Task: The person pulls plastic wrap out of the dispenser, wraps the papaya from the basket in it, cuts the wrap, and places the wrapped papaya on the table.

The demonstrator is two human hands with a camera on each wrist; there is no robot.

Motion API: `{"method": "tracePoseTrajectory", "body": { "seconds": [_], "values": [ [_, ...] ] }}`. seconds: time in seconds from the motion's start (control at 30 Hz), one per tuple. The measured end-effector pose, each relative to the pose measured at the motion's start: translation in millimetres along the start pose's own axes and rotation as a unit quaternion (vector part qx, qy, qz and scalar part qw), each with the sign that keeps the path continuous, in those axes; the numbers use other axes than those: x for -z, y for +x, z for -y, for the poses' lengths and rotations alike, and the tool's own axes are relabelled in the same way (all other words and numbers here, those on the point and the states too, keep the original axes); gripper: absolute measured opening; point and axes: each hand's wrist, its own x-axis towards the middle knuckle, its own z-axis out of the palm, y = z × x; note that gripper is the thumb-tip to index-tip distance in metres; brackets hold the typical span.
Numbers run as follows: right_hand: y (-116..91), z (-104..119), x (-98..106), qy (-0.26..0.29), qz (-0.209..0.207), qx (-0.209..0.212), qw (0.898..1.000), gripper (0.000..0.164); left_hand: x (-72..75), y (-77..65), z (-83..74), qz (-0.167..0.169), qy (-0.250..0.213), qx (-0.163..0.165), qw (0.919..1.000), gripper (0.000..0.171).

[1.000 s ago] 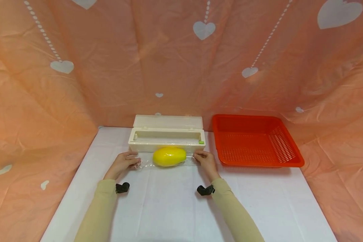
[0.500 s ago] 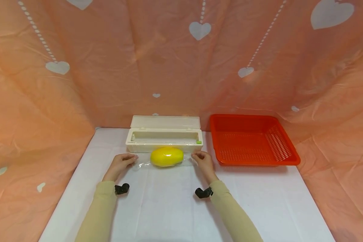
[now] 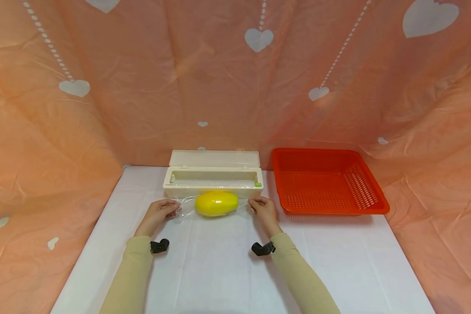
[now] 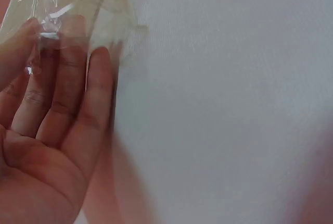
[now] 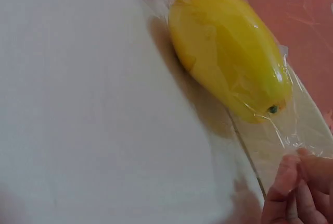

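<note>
A yellow papaya-like fruit lies wrapped in clear cling film in front of a cream cling film dispenser, whose lid stands raised. On the fruit's left, my left hand pinches the gathered film between thumb and fingers; the left wrist view shows the crinkled film at its fingertips. My right hand pinches the film at the other end. Close to those fingertips, the right wrist view shows the fruit's greenish tip with a small dark stem spot.
An orange-red plastic basket with perforated sides stands right of the dispenser. A green slider sits at the dispenser's right end. A white cloth covers the table, and a peach curtain with hearts hangs behind.
The head view has shifted slightly. My left hand's fingers have shifted on the film, and the film on that side now spreads between hand and fruit. The right hand stays nearly still.
</note>
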Motion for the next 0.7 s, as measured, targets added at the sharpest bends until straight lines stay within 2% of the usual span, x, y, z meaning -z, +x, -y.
{"method": "tracePoseTrajectory", "body": {
  "seconds": [0.17, 0.33, 0.47, 0.7],
  "values": [
    [-0.1, -1.5, 3.1, -0.003, 0.033, -0.008, 0.999, 0.033, 0.9, -0.3, 0.5, -0.005, -0.012, 0.018, 0.9998, 0.04],
    [-2.1, -5.8, 6.7, -0.058, 0.079, -0.01, 0.995, 0.024, -0.3, -3.4, 3.8, -0.006, -0.029, 0.059, 0.9978, 0.035],
    [-0.6, -8.2, 7.0, -0.088, 0.081, -0.019, 0.993, 0.021, -2.3, -4.3, 6.2, -0.013, -0.029, 0.08, 0.9963, 0.034],
    [6.2, -5.5, 6.5, -0.091, 0.071, -0.006, 0.993, 0.021, -4.1, 2.2, 4.9, -0.027, -0.031, 0.081, 0.9959, 0.042]
  ]
}}
